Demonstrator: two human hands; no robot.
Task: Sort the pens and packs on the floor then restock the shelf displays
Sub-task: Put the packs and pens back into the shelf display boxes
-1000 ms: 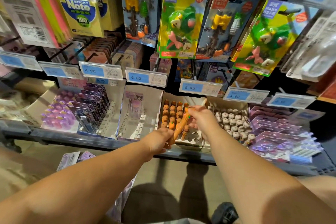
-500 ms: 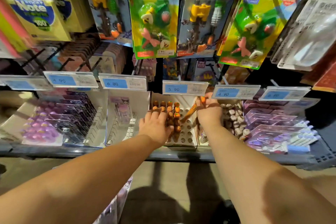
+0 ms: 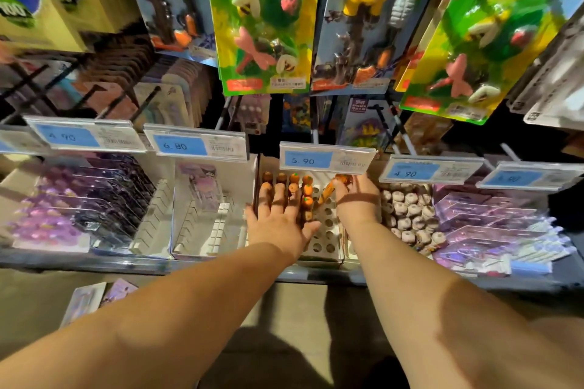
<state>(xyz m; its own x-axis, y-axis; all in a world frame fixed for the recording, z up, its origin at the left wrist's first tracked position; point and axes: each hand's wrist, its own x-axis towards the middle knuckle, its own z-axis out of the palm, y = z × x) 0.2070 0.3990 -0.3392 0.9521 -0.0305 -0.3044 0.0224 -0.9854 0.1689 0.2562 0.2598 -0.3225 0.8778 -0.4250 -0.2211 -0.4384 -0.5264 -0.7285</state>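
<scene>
Under the 5.90 price tag (image 3: 327, 159), at twelve o'clock from you, your right hand (image 3: 357, 200) pinches one orange pen (image 3: 328, 191) near its cap. The pen's long axis is tilted, with the cap toward one o'clock and the tip toward seven o'clock, aimed down at the holed tray (image 3: 327, 245). Your left hand (image 3: 281, 224) lies spread with straight fingers, pressing on the standing orange pens (image 3: 305, 189) at nine o'clock of the held pen. Empty holes show at six o'clock of the tip, between your wrists. Your right hand is nearer, so I judge the next move is to stand the pen upright and sink its tip into a free hole. Packs (image 3: 85, 300) lie on the floor (image 3: 31, 300) at seven o'clock.
</scene>
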